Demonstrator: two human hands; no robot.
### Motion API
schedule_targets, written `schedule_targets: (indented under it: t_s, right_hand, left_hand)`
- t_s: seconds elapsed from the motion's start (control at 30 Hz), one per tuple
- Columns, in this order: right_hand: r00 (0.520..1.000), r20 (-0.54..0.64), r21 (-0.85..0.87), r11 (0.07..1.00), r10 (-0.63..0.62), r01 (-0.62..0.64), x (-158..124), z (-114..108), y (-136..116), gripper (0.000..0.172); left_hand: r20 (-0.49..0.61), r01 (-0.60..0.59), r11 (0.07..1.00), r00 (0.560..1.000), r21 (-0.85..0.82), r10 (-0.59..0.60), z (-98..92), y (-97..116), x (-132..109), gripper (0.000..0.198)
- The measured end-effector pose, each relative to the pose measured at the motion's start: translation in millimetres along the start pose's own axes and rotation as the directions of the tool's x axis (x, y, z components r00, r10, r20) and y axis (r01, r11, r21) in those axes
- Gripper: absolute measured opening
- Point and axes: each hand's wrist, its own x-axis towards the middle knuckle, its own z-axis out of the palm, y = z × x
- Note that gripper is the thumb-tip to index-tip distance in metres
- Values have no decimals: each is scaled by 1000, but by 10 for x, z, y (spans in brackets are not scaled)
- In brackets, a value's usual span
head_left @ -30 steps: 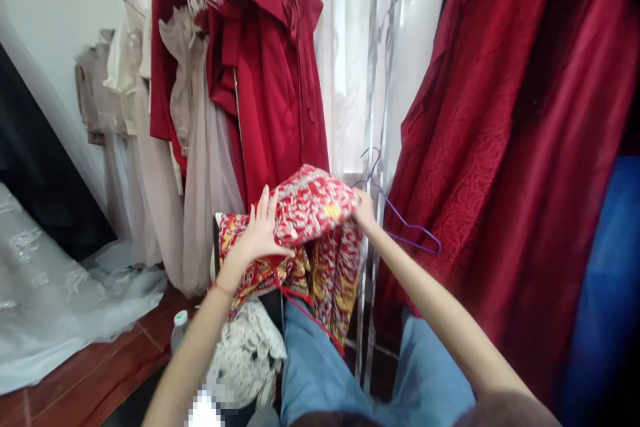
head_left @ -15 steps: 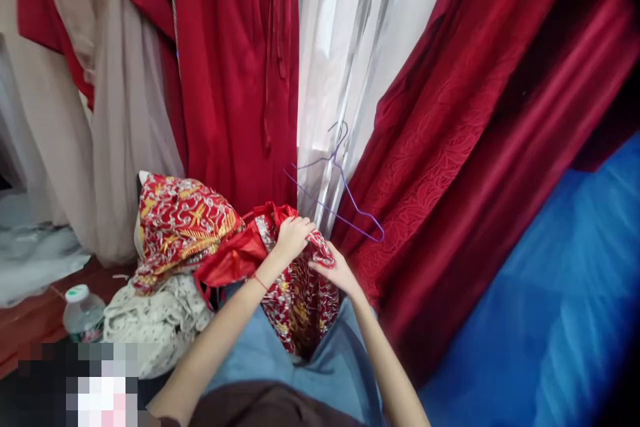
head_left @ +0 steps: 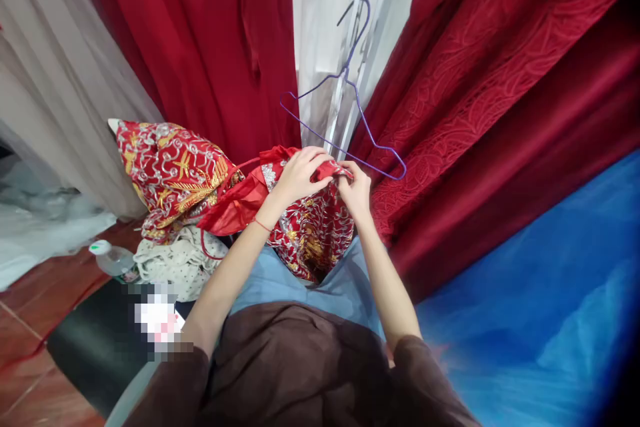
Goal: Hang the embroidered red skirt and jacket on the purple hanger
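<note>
1. Head view: two bare hands work on one red embroidered garment (head_left: 313, 240), which is bunched over the lap of the blue trousers (head_left: 300, 297).
2. One left hand (head_left: 303, 177) lies over the garment's upper edge, its fingers bent and close together, with red cloth gripped between them and the thumb.
3. One right hand (head_left: 354, 188) meets it from the other side; thumb and forefinger pinch the same edge, the other fingers curled in. The two hands are near each other.
4. One red cord bracelet (head_left: 263, 224) circles the left wrist.
5. One purple hanger (head_left: 376, 145) stands just beyond the hands, hook upward; whether it touches the garment I cannot tell.
6. One further heap of red embroidered cloth (head_left: 173, 160) lies to the left, with gold and silver patterning; whether it joins the held garment is unclear.
7. Below that heap sit one dotted white cloth (head_left: 175, 260) and, just beside it, one clear bottle (head_left: 114, 260) with a pale cap.
8. Red drapery hangs on both sides: plain cloth (head_left: 200, 33) at left, lace-patterned cloth (head_left: 500, 80) at right.
</note>
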Motion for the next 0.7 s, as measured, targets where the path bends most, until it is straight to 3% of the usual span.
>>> schedule_targets:
  t_s: [0.07, 0.13, 0.17, 0.2, 0.27, 0.3, 0.37, 0.4, 0.47, 0.53, 0.63, 0.7]
  right_hand:
    - [995, -94, 21, 999, 36, -34, 11, -2, 94, 27]
    - [977, -198, 28, 996, 84, -80, 24, -56, 226, 21]
    - [962, -249, 33, 994, 113, -108, 29, -103, 299, 20]
    - [946, -292, 44, 990, 141, -134, 31, -162, 369, 21]
    - [927, -326, 69, 983, 186, -173, 23, -303, 480, 24]
    - [928, -319, 65, 981, 195, -184, 12, -376, 510, 23]
    - [939, -292, 8, 982, 181, -186, -30, -510, 500, 17]
    - [944, -290, -45, 983, 159, -179, -57, -564, 461, 20]
    - [944, -322, -199, 970, 67, -136, -112, -646, 333, 46]
    - [936, -336, -406, 913, -103, -45, -133, -707, 187, 65]
    - [915, -185, -663, 733, -359, 153, -44, -814, 52, 64]
    - [907, -18, -717, 638, -420, 281, 79, -911, 44, 52]
  left_hand:
    - [-30, 48, 998, 998, 46, -46, -56, -112, -102, 72]
    - [-37, 189, 972, 982, 138, -186, -99, -261, -187, 99]
    - [-32, 278, 942, 960, 186, -277, -113, -338, -215, 102]
    - [-12, 362, 904, 929, 229, -369, -119, -408, -233, 96]
    - [84, 477, 834, 852, 277, -516, -111, -501, -236, 63]
    - [142, 505, 815, 818, 285, -557, -98, -516, -224, 48]
    - [210, 519, 806, 787, 286, -581, -61, -481, -177, 36]
    - [206, 515, 806, 789, 290, -578, -42, -439, -143, 36]
    - [154, 494, 812, 816, 311, -556, -6, -338, -56, 34]
    - [100, 445, 840, 863, 309, -494, 25, -258, 54, 30]
    - [-1, 288, 916, 954, 277, -300, 80, -270, 267, 23]
    - [-51, 151, 956, 988, 253, -143, 136, -377, 427, 20]
